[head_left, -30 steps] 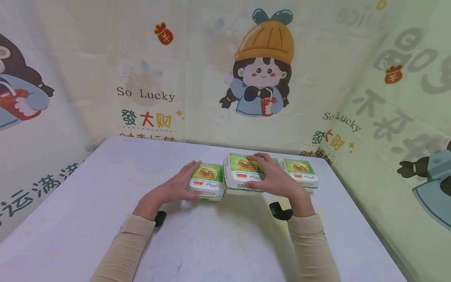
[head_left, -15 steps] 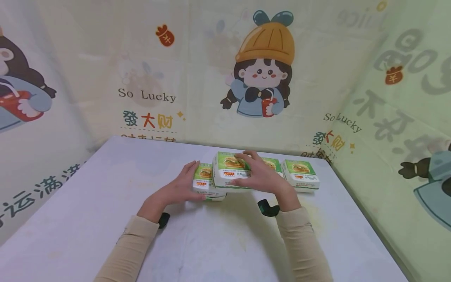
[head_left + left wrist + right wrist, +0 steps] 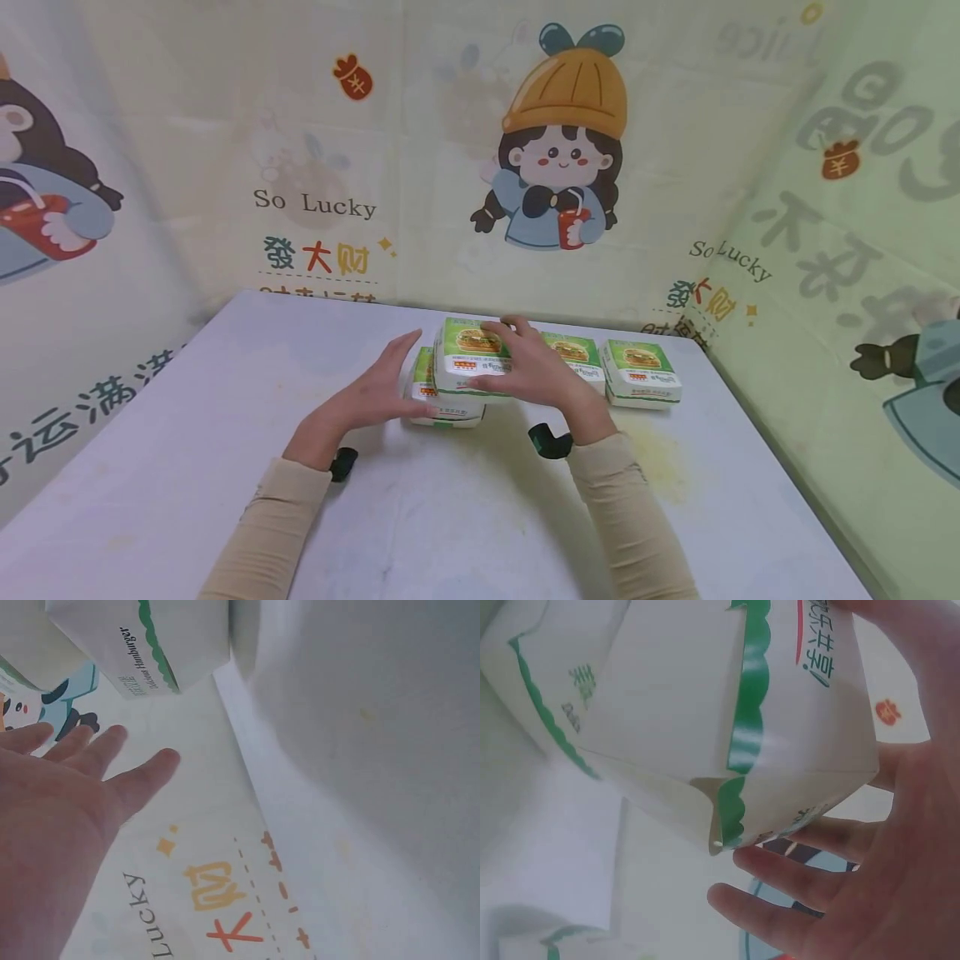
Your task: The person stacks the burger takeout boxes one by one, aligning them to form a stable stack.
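Observation:
My right hand [image 3: 536, 367] grips a white-and-green hamburger box [image 3: 472, 350], thumb at its front and fingers over the far side. This box is raised and overlaps a second hamburger box [image 3: 453, 412] below it; whether the two touch I cannot tell. Around the lower box's left side is my left hand [image 3: 371, 396], thumb and fingers spread. In the left wrist view the left hand's fingers [image 3: 146, 780] are straight and apart from the boxes. The right wrist view shows the held box [image 3: 802, 697] tilted, its side flap slightly gaping.
Two more hamburger boxes stand to the right in a row, a nearer one [image 3: 576, 354] partly behind the right hand and one [image 3: 642, 375] at the end. All are on a white table [image 3: 465, 517] backed by a printed cloth [image 3: 435, 167].
The right hand has carried its box leftward, from right of the left-hand box to over it, uncovering the box behind. The left hand's fingers have spread away from the lower box.

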Demonstrator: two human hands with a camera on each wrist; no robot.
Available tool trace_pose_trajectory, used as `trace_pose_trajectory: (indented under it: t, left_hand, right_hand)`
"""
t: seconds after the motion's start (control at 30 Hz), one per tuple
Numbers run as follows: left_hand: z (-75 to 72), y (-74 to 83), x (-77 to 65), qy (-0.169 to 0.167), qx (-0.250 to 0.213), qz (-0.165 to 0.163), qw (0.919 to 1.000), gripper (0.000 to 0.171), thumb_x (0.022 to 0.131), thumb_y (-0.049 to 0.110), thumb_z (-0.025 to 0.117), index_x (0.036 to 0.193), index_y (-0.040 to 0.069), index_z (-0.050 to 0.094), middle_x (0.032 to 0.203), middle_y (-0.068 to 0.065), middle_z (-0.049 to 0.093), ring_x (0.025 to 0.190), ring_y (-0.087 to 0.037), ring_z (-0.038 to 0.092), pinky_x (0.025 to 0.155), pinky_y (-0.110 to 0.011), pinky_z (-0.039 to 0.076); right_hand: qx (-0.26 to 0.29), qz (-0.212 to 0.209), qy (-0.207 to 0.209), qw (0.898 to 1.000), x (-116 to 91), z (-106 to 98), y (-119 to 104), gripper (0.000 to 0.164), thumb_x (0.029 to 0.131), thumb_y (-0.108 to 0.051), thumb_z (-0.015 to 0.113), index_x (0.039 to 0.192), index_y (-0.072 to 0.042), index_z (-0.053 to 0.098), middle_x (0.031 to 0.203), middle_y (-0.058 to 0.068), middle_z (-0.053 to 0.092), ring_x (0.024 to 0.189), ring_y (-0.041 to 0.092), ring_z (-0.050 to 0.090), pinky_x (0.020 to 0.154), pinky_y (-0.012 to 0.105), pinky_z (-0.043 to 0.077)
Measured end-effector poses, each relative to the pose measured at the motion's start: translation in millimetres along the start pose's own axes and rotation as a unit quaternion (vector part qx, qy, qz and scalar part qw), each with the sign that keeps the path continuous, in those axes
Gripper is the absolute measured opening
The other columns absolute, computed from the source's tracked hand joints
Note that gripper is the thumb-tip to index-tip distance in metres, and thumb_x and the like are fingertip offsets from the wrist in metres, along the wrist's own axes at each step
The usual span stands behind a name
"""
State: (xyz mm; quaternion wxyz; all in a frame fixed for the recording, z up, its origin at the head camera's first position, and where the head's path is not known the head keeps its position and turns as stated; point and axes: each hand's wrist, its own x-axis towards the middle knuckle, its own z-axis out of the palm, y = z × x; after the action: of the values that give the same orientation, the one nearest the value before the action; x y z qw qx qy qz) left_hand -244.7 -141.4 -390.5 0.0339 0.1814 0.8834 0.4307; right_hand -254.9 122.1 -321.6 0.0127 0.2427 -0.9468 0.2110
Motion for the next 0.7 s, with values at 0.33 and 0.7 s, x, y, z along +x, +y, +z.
trace_pose_trajectory:
  t: [0.33, 0.7]
  left_hand:
    - [-2.4, 4.7, 1.5, 0.029, -0.016, 0.023, 0.9992, 0.122, 0.069, 0.051, 0.087, 0.159, 0.030, 0.007, 0.165, -0.003, 0.014, 0.151, -0.029, 0.019, 0.117, -0.064, 0.025]
    - [-3.5, 4.9, 4.8, 0.043, -0.037, 0.046, 0.9973, 0.107, 0.080, 0.049, 0.079, 0.159, 0.031, 0.009, 0.164, 0.001, 0.018, 0.149, -0.025, 0.022, 0.118, -0.062, 0.025]
  right_hand:
    - [-0.013, -0.002, 0.004, 1.000, 6.3, 5.1, -12.9, 0.089, 0.077, -0.063, 0.074, 0.151, -0.026, 0.040, 0.154, 0.010, 0.034, 0.132, 0.031, 0.044, 0.101, 0.053, 0.050]
    - [-0.020, -0.008, -0.003, 1.000, 12.6, 10.8, -25.2, 0.088, 0.079, -0.065, 0.071, 0.151, -0.025, 0.040, 0.154, 0.010, 0.035, 0.132, 0.029, 0.044, 0.099, 0.054, 0.051]
